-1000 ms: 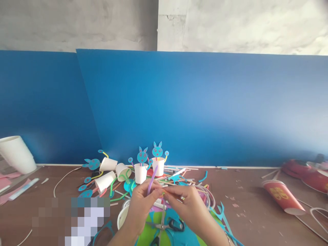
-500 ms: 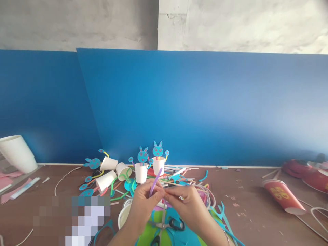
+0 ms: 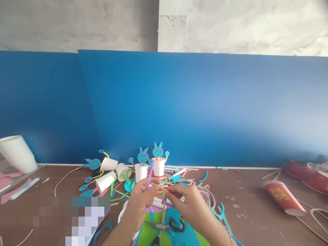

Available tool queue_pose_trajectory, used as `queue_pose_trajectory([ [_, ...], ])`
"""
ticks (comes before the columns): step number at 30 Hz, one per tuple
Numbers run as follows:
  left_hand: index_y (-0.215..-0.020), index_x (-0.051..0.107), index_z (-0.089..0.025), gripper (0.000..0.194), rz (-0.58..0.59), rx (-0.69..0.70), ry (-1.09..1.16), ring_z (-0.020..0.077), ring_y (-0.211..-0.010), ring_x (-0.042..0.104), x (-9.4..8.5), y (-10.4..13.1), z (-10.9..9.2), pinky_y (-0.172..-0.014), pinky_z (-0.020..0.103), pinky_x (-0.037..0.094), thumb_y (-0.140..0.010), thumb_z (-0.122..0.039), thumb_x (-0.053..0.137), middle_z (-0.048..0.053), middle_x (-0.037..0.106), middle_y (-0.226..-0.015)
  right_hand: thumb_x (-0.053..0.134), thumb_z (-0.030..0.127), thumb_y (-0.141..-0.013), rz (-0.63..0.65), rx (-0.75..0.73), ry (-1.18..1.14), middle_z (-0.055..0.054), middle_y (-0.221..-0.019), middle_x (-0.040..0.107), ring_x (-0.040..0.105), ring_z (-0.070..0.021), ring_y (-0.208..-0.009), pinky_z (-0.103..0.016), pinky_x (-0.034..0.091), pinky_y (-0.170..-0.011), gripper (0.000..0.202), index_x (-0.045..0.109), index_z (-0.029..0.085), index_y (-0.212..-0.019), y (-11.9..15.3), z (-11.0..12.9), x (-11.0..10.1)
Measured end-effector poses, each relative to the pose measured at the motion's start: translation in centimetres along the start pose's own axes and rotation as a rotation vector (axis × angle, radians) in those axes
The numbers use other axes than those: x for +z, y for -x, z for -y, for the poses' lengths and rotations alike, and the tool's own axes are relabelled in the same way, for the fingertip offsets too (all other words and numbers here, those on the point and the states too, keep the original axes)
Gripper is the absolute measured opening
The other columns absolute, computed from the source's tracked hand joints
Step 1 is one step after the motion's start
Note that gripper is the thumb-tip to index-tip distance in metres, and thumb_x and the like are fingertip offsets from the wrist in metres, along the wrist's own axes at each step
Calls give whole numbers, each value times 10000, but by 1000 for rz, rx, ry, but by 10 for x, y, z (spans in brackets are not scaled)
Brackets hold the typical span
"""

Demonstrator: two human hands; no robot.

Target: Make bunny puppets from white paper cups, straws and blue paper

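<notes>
My left hand [image 3: 142, 200] is closed around a purple straw [image 3: 151, 173] that sticks up past the fingers. Between my two hands runs a thin orange straw [image 3: 164, 189]; my right hand [image 3: 191, 203] pinches its right end, while the other end reaches the left fingertips. Below them, open scissors [image 3: 163, 226] lie on cut blue paper [image 3: 188, 235] and a green sheet [image 3: 150, 234]. Just beyond my hands stand two white paper cups [image 3: 141, 174] with blue rabbit heads [image 3: 142, 157] and straw arms.
Several more white cups [image 3: 106, 181] with blue paper pieces lie tipped at the left. Straws and sticks [image 3: 187, 179] are heaped behind my hands. A red paper cup [image 3: 284, 198] lies on the right, and a blue panel [image 3: 192, 109] closes off the table's back.
My hands have moved slightly apart, exposing more of the orange straw between them. The purple straw has shifted left and up with my left hand.
</notes>
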State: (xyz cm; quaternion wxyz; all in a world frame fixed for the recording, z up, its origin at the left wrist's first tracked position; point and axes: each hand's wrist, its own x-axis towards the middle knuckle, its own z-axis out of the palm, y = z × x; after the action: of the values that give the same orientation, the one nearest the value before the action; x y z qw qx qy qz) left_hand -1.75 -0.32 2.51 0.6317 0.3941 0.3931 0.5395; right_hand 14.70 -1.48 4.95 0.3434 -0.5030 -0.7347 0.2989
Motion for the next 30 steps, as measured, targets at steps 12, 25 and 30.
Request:
queue_pose_trajectory([
  [12, -747, 655, -152, 410, 58, -26, -51, 49, -421, 178, 7, 3, 1, -452, 227, 138, -657, -539, 755, -119, 282, -416, 567, 445, -857, -43, 85, -173, -51, -804, 735, 638, -193, -708, -266, 476, -612, 303, 744, 207, -915, -7, -7, 5],
  [25, -698, 578, -171, 398, 446, -399, -48, 158, -594, 618, 7, 10, 19, -563, 247, 412, -656, -520, 764, 83, 709, -700, 683, 571, -722, -479, 206, -774, 17, -572, 531, 471, -140, -565, -255, 405, -557, 395, 693, 178, -752, -20, -25, -11],
  [30, -722, 569, -171, 420, 257, -323, 213, 80, -519, 512, 7, 5, 13, -541, 208, 393, -608, -490, 818, -54, 531, -573, 716, 556, -710, -519, 203, -850, 17, -576, 522, 458, -133, -575, -247, 396, -559, 386, 683, 173, -740, -22, -29, -17],
])
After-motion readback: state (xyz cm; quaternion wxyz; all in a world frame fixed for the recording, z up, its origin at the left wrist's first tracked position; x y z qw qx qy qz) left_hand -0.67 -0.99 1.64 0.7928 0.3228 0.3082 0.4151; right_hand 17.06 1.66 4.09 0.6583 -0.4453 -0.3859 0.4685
